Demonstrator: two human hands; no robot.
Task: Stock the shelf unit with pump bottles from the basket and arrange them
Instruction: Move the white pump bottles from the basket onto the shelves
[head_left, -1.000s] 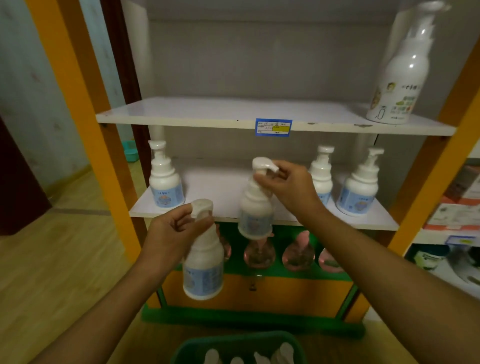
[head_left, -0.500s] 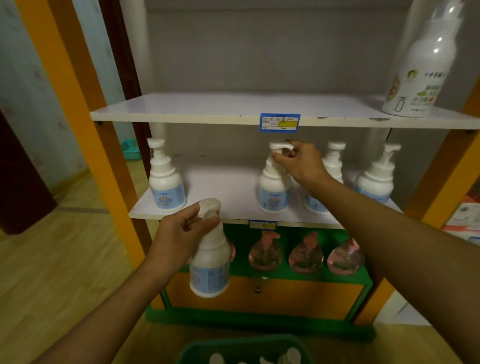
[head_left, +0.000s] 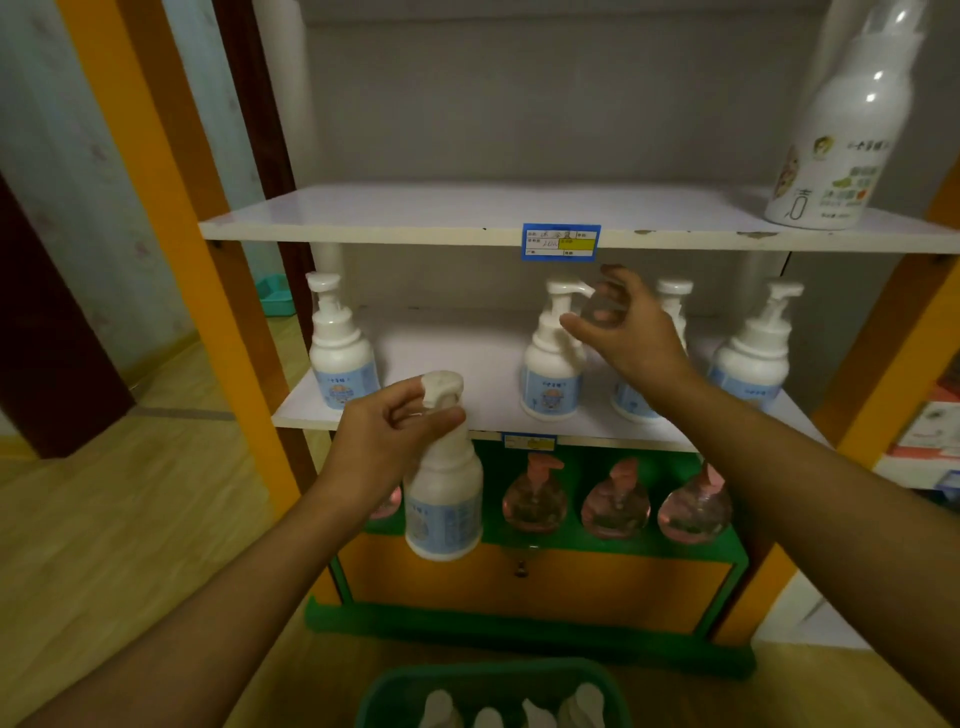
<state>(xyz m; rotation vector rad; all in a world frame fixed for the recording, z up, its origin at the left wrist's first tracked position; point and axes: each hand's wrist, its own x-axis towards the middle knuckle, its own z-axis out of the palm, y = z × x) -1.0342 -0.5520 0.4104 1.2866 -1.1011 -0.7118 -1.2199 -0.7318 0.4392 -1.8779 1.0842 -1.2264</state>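
**Held bottle hangs below and left of the open gap on the middle shelf**

A white pump bottle (head_left: 443, 499) is gripped at its neck by the left hand (head_left: 387, 436), fingers clenched under the pump head. Its long axis is upright, and it is held in front of and below the middle shelf (head_left: 457, 364). The free gap is judged to lie up and slightly behind it, between the far-left bottle (head_left: 340, 353) and the centre bottle (head_left: 551, 364); the left hand is the nearer one.

The right hand (head_left: 623, 332) is spread loosely beside the centre bottle's pump, fingers apart; contact cannot be told. Two more bottles (head_left: 753, 353) stand to the right. The shelf's front edge must be cleared first. More bottles are waiting in the green basket (head_left: 395, 691) below.
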